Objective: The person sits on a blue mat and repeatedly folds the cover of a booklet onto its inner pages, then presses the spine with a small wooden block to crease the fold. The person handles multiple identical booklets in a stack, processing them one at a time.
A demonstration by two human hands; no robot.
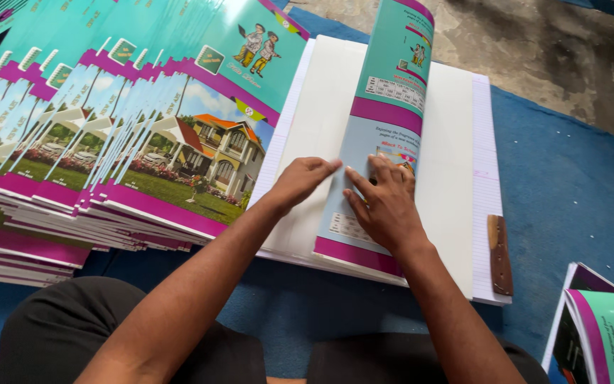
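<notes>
A notebook cover [385, 121] in teal, pale blue and magenta stands folded up from a stack of ruled white paper [456, 178]. My left hand [300, 181] presses flat on the white inner sheet beside the fold, fingertips touching the cover's edge. My right hand [385, 203] lies on the lower part of the cover, fingers spread, pushing it down along the crease. Neither hand holds anything.
A fanned pile of finished notebooks [108, 142] with house pictures lies at the left. A brown wooden tool [500, 254] rests on the paper's right edge. More covers [598, 334] sit at the lower right. Blue mat [570, 178] underneath, bare concrete floor [534, 43] beyond.
</notes>
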